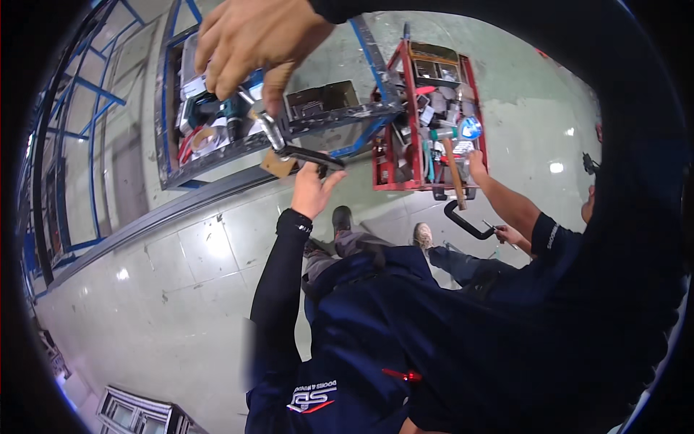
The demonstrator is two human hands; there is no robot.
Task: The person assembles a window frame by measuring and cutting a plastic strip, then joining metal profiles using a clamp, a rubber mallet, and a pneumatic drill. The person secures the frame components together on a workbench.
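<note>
My left hand (pixel 309 194) closes on the black bar-shaped end of a hand tool with a silver metal tube (pixel 272 133); I cannot make out its exact kind. From above, my right hand (pixel 253 47) reaches over the tube's upper end, thumb on one side and fingers curled on the other. The palm side is hidden. Just beneath the tool is a small tan board piece (pixel 277 165), beside the dark edge of a blue-framed cart (pixel 253 141). Inside that cart lie a teal drill (pixel 232 119), a tape roll (pixel 204 139) and an open cardboard box (pixel 322 100).
A red cart (pixel 419 185) full of small parts stands to the right, with a wooden-handled tool (pixel 454 173) across it. A co-worker's hand (pixel 477 166) is at it; their other hand (pixel 510 236) holds a black C-clamp (pixel 468 226). Blue metal racks (pixel 90 90) stand left.
</note>
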